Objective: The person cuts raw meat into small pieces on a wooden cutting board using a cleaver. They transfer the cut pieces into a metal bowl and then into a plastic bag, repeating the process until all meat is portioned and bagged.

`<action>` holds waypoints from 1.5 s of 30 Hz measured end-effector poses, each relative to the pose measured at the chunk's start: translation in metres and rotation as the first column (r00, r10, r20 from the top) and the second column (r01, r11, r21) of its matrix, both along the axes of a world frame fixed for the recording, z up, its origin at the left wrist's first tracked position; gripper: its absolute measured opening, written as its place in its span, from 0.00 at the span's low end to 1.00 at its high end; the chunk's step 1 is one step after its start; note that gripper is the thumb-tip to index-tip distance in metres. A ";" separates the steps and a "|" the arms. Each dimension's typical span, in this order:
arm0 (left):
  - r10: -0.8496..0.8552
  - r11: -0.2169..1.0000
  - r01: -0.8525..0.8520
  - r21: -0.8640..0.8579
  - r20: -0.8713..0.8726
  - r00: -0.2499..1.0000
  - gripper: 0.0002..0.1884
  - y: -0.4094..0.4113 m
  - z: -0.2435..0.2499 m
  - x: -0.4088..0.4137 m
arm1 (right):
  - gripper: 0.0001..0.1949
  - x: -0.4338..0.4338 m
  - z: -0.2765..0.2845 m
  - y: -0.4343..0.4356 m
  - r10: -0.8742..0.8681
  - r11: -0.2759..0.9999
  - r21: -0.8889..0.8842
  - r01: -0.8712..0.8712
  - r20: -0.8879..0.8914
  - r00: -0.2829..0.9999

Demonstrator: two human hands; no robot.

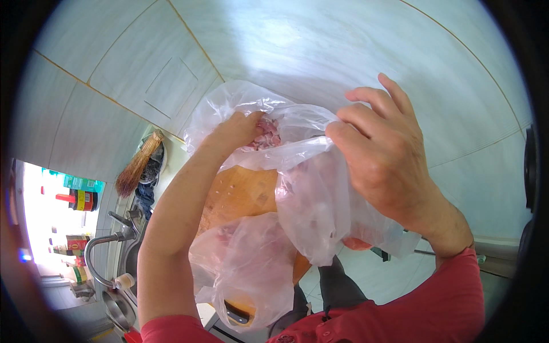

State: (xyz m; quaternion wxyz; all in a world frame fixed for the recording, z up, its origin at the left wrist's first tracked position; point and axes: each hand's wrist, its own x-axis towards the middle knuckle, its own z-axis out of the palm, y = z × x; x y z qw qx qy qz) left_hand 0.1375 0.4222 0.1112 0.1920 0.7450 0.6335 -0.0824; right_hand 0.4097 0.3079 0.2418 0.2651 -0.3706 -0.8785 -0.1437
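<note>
A clear plastic bag [240,92] spreads against the tiled corner, with chopped raw meat [269,136] in its mouth. My left hand [238,128] reaches into that opening and touches the meat; its fingertips are partly hidden, so a grip on any piece cannot be made out. Higher on the right, my right hand [379,133] pinches the bag's rim between thumb and forefinger, other fingers raised. Below lies a wooden cutting board [244,188]. A second plastic bag [253,257] with pinkish contents rests over its near part. A black knife handle [236,313] shows at that bag's lower end.
To the left are a sink faucet [122,233], a straw brush [143,160] and a metal pan [118,306]. Bottles and jars [81,200] stand by the bright window. Tiled walls [300,38] close off the far side. A reddish item [357,244] shows below the right hand.
</note>
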 end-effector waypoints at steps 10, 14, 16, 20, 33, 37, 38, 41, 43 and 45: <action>-0.079 0.991 0.079 0.109 0.002 0.997 0.14 -0.010 -0.001 -0.010 | 0.10 0.009 -0.002 0.010 0.070 0.997 -0.018 -0.071 -0.053 0.996; -0.153 0.944 0.144 0.295 0.008 0.988 0.11 -0.009 -0.010 0.003 | 0.10 0.005 0.001 0.012 0.100 0.995 -0.004 -0.100 -0.073 0.992; -0.119 0.942 0.079 0.325 0.106 0.987 0.10 -0.005 -0.007 -0.001 | 0.08 0.006 -0.001 0.014 0.099 0.995 0.024 -0.098 -0.085 0.991; 0.023 0.966 -0.069 0.248 0.187 0.982 0.13 -0.016 0.010 -0.030 | 0.04 0.010 -0.015 0.023 0.078 0.995 0.067 -0.072 -0.090 0.993; 0.265 0.913 -0.344 -0.220 0.960 0.090 0.17 -0.084 0.126 -0.087 | 0.12 -0.005 0.000 -0.002 -0.027 0.993 -0.113 0.019 -0.071 0.997; 0.203 0.902 -0.379 -0.207 0.978 -0.052 0.13 -0.124 0.151 -0.102 | 0.20 -0.035 0.022 -0.059 0.032 0.989 -0.134 -0.059 -0.197 0.980; 0.183 0.900 -0.393 -0.189 0.982 -0.053 0.15 -0.136 0.155 -0.109 | 0.22 -0.041 0.023 -0.077 0.079 0.979 -0.162 -0.122 -0.254 0.964; 0.099 0.875 -0.476 -0.091 0.995 -0.009 0.17 -0.168 0.172 -0.104 | 0.30 -0.052 0.012 -0.141 0.227 0.884 -0.340 -0.322 -0.290 0.930; 0.073 0.880 -0.466 -0.092 0.996 -0.058 0.19 -0.189 0.174 -0.097 | 0.33 -0.075 0.003 -0.176 0.189 0.796 -0.515 -0.319 -0.290 0.938; 0.040 0.889 -0.451 -0.080 0.994 -0.099 0.21 -0.216 0.176 -0.105 | 0.33 -0.094 -0.010 -0.197 0.153 0.707 -0.653 -0.270 -0.231 0.961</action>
